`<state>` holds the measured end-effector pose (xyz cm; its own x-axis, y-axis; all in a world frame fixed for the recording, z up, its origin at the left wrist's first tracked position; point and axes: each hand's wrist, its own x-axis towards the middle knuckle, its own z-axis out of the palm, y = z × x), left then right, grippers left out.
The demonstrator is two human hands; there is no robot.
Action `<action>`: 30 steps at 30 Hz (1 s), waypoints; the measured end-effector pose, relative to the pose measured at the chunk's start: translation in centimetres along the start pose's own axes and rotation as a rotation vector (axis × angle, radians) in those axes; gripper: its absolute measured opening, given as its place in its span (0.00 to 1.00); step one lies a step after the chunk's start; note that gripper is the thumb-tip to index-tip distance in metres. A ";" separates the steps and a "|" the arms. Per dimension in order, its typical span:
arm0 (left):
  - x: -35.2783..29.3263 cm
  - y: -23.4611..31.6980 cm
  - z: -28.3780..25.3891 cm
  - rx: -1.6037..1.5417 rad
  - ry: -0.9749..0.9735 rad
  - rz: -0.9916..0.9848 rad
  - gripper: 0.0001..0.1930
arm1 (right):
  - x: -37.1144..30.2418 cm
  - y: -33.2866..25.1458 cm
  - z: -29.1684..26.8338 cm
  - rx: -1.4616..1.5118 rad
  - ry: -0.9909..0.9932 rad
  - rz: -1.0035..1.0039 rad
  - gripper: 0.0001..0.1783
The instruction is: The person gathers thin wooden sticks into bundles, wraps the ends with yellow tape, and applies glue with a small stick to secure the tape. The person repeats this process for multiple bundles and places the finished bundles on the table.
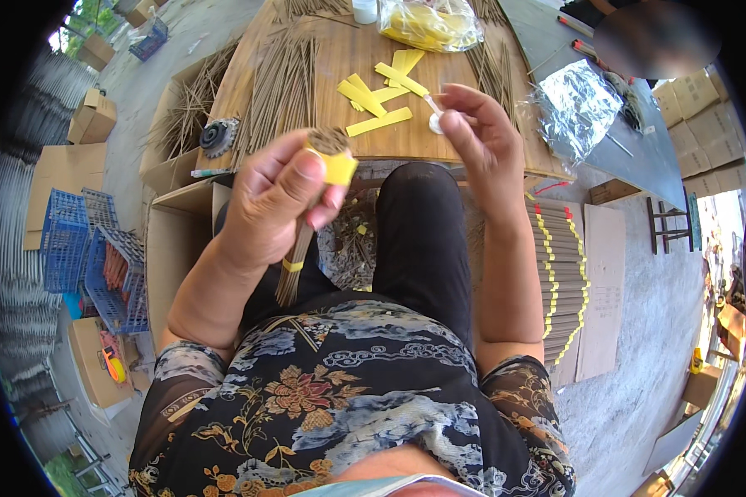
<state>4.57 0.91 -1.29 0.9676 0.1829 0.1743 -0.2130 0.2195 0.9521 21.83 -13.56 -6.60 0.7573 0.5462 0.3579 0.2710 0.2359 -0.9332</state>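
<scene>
My left hand is closed round an upright bundle of thin brown sticks. Yellow paper wraps its top end, beside my thumb, and a narrow yellow band circles it lower down. Over the table's near edge, my right hand has its thumb and fingers apart. Close to those fingertips are a slim white piece and a small round white thing; whether I touch either is unclear. Several yellow paper strips lie loosely on the wooden table, left of my right hand.
Loose brown sticks cover the table's left side. A clear bag of yellow strips sits at the back. Yellow-banded bundles are stacked by my right arm. Crumpled clear plastic lies on the grey table. Blue crates stand left.
</scene>
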 end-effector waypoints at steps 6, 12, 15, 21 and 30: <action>1.9 -0.8 -0.6 -0.075 0.094 0.080 0.16 | 1.9 10.0 -3.5 -1.091 0.091 0.249 0.28; 2.7 -1.7 -1.3 -0.036 0.110 0.045 0.20 | 2.4 12.0 -3.5 -0.869 0.111 0.287 0.17; 3.0 -2.2 -1.9 -0.035 0.108 0.045 0.20 | 2.2 10.4 -4.0 -0.257 0.138 0.382 0.11; 3.4 -3.2 -2.8 -0.075 0.104 0.047 0.19 | 1.2 6.0 -4.8 -1.037 0.063 0.041 0.07; 3.6 -3.9 -3.7 -0.136 0.068 0.006 0.17 | 2.6 8.3 -3.9 -1.275 -0.115 -0.049 0.06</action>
<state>8.42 4.25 -5.25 0.9558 0.2477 0.1584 -0.2398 0.3450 0.9074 28.40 -13.34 -13.55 0.6922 0.6401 0.3334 0.7204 -0.6409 -0.2651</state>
